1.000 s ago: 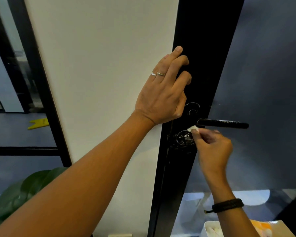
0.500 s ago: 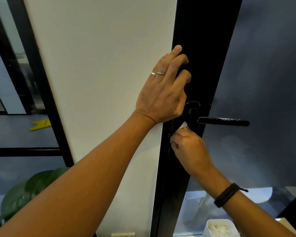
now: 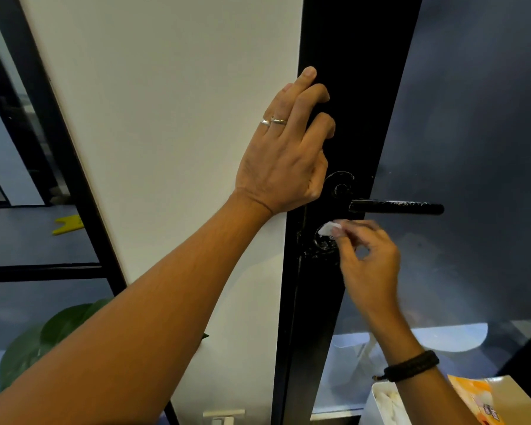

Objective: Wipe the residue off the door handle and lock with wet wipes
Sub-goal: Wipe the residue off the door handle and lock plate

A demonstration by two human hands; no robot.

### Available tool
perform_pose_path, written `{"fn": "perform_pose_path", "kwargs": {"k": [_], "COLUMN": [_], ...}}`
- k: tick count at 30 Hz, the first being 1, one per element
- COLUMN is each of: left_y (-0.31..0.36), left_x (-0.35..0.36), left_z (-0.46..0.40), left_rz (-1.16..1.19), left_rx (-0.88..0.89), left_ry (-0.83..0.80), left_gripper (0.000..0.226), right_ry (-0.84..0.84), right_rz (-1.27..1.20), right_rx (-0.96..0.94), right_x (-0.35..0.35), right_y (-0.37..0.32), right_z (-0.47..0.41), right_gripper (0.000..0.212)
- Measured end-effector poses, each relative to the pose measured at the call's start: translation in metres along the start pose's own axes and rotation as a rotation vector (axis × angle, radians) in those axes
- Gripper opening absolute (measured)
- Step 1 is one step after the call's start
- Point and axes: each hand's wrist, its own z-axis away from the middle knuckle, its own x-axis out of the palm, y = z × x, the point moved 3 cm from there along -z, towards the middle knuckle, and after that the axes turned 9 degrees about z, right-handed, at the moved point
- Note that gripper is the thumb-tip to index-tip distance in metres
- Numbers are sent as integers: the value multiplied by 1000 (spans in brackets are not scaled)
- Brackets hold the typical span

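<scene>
A white wall panel (image 3: 166, 118) stands between black-framed glass partitions (image 3: 43, 148). Grey floor (image 3: 19, 240) lies far left, with green leaves (image 3: 52, 338) near left.

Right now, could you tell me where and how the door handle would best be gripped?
Grip the door handle along its free straight bar, near the right end, coming from the front. It lies level and bare there; the right hand with the wet wipe works just below its pivot.

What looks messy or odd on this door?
Pale smears of residue streak the black door handle and the lock below it, where the right hand presses a wet wipe. Nothing looks broken.
</scene>
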Motion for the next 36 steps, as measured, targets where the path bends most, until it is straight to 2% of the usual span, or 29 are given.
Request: {"fn": "perform_pose_path", "kwargs": {"k": [2, 7, 13, 15, 18, 21, 23, 26, 30, 32, 34, 36], "left_y": [0, 0, 0, 0, -1, -1, 0, 1, -1, -1, 0, 0], "left_x": [0, -1, 0, 0, 0, 2, 1, -1, 1, 1, 1, 1], "left_z": [0, 0, 0, -1, -1, 1, 0, 0, 0, 0, 0, 0], "left_rz": [-9, -15, -8, -10, -22, -25, -27, -25, -33, -33, -41, -41], "left_rx": [-1, -1, -11, -12, -14, -9, -7, -4, -6, -13, -9, 2], "left_ry": [10, 3, 1, -9, -5, 1, -6, -16, -1, 1, 2, 5], "left_gripper": [26, 24, 23, 23, 24, 24, 23, 23, 24, 24, 23, 23], "right_ry": [-98, -151, -192, -229, -265, -164, -77, -107, -24, -13, -19, 14], "right_rz": [98, 121, 190, 169, 112, 43, 41, 111, 98, 78, 4, -94], "right_rx": [-71, 26, -154, -99, 80, 193, 123, -76, -126, -50, 113, 229], "right_x": [1, -17, -8, -9, -15, -21, -19, -5, -7, -11, -9, 1], "right_y": [-7, 8, -12, -6, 15, 25, 15, -2, 8, 22, 32, 31], "right_z": [-9, -27, -24, -30, -25, -3, 2, 5, 19, 28, 36, 46], "right_gripper": [14, 8, 8, 6, 9, 11, 7, 12, 17, 18, 26, 19]}}
